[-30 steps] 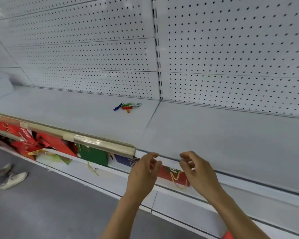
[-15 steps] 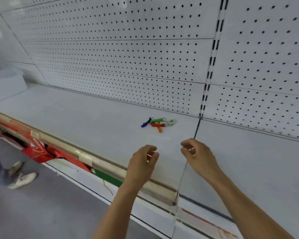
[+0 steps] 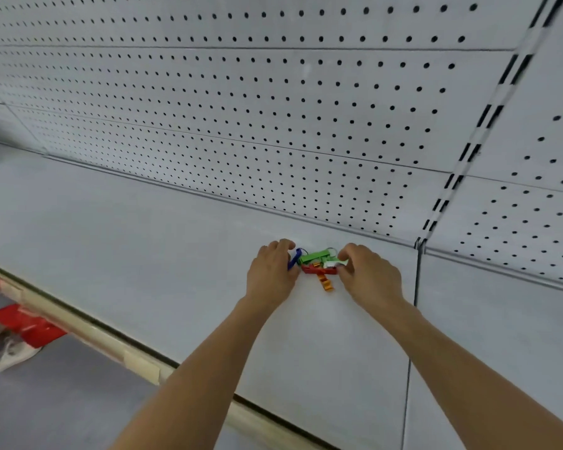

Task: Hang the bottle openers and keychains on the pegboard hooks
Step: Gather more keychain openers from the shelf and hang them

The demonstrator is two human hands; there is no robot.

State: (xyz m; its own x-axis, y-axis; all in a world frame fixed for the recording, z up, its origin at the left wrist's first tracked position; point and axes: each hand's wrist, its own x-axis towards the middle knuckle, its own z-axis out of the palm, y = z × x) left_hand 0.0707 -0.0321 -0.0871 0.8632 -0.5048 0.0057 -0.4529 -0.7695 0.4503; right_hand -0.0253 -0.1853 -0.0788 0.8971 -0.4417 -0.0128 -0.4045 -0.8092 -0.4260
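**Observer 1:** Head view, both hands down on the shelf. The left hand has its fingers curled at the blue opener, on the left end of the cluster; whether they have closed on it I cannot tell. The right hand is curled at the right end, fingertips at the pale piece (a firm pinch is not confirmed from this angle).

**Observer 2:** And the items themselves?

**Observer 1:** One small heap between the hands: green opener on top, red opener beneath, orange opener sticking out toward the person. All lie flat, near the foot of the pegboard.

**Observer 2:** Procedure for this step?

**Observer 1:** Judging by the tangle, separate one piece before lifting. Grip by the body, leave the ring free for hanging. Pulling two together would likely drag the rest.

**Observer 2:** Clearances?

**Observer 1:** No hooks are visible on the board in this view. A panel seam lies just right of the right hand. The front edge strip is well back from the heap. Lift upward along the board.
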